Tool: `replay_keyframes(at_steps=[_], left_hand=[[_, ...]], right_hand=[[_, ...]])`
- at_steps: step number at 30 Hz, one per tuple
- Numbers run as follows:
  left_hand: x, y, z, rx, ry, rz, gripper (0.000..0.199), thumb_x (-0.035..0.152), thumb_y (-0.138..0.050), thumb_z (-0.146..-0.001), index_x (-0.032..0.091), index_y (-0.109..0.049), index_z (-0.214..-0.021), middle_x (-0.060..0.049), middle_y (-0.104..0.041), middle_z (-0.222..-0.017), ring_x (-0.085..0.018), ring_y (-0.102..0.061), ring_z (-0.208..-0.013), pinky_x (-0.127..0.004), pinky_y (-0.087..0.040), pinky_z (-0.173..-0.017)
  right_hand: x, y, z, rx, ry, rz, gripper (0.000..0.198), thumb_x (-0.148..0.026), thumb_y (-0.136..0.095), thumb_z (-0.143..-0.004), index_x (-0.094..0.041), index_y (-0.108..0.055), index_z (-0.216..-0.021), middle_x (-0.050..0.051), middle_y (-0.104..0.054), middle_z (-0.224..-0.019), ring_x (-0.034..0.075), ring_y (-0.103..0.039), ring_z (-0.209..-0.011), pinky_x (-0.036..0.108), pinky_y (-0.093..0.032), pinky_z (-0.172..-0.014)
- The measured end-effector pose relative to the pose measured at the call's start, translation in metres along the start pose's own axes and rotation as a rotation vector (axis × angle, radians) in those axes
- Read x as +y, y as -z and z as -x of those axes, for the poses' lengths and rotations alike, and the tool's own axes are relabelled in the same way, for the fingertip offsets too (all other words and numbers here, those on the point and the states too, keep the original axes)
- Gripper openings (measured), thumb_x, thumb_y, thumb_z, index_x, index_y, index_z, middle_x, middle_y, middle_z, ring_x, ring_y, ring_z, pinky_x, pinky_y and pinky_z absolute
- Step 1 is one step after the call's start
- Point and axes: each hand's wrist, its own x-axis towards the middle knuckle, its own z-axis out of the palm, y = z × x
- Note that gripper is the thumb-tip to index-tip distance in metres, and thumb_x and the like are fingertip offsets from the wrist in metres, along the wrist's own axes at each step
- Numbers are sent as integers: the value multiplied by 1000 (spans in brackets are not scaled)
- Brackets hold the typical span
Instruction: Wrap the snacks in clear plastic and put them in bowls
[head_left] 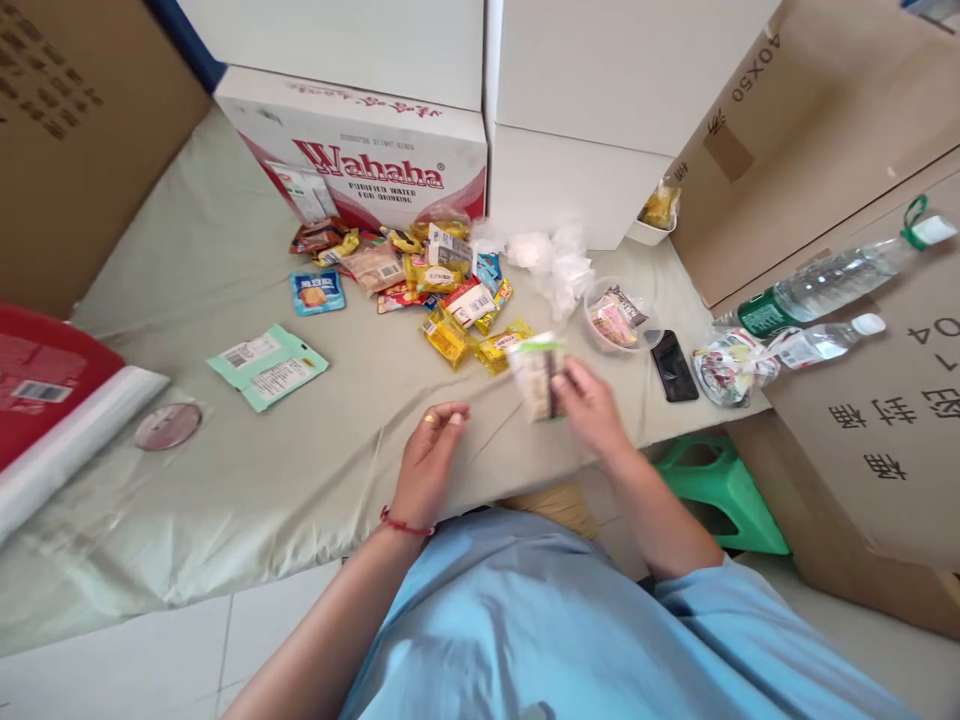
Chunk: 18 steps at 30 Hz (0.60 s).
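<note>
My right hand (pixel 596 405) pinches a small white snack packet (pixel 536 380) with a green top edge and a dark strip, held above the table's front part and slightly blurred. To its left, my left hand (pixel 431 455) is loosely closed over the cloth, thumb against the fingers, with nothing visible in it. Just beyond both hands lie yellow packets (pixel 446 337), at the front of a pile of mixed snack packets (pixel 375 265). A blue biscuit packet (pixel 317 293) sits at the pile's left. Farther left lies a mint-green pouch (pixel 268 367), label side up.
A clear round tub (pixel 622 315) with packets inside stands right of crumpled white plastic (pixel 555 265). Beside it are a black phone (pixel 674 366) and two bottles (pixel 832 275). A Wahaha carton (pixel 360 150) backs the pile. A green stool (pixel 724 495) stands below the table edge.
</note>
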Motion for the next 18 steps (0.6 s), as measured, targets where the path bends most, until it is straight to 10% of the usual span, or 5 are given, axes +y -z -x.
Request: replay_keyframes(at_steps=[3, 7, 12, 18], left_hand=[[-7, 25, 4, 77, -36, -202, 38, 57, -57, -95, 22, -68, -106, -5, -70, -104, -23, -63, -102, -35, -48, -93], [-21, 38, 13, 89, -64, -376, 36, 53, -50, -97, 22, -67, -102, -5, -70, -99, -24, -66, -95, -37, -50, -88], [-30, 34, 19, 50, -263, -578, 28, 43, -48, -99, 22, -67, -101, -6, -70, -99, -23, -66, -93, -36, -51, -86], [-32, 35, 19, 32, -346, -617, 23, 36, -47, -102, 22, -66, -102, -6, -70, -97, -21, -67, -93, -35, -52, -85]], right_hand=[[23, 85, -49, 409, -39, 108, 53, -55, -51, -98, -20, -65, -135, 11, -70, -126, 28, -64, -119, 43, -51, -101], [46, 147, -116, 407, -251, 419, 44, -40, -42, -102, -12, -71, -119, 14, -74, -112, 26, -70, -102, 35, -54, -86], [53, 133, -139, 70, -488, 1078, 33, -18, -60, -88, -7, -71, -118, 23, -74, -112, 31, -70, -106, 33, -49, -86], [50, 121, -139, 149, -523, 1213, 38, -13, -55, -90, -6, -65, -126, 26, -71, -118, 33, -69, -109, 36, -49, -88]])
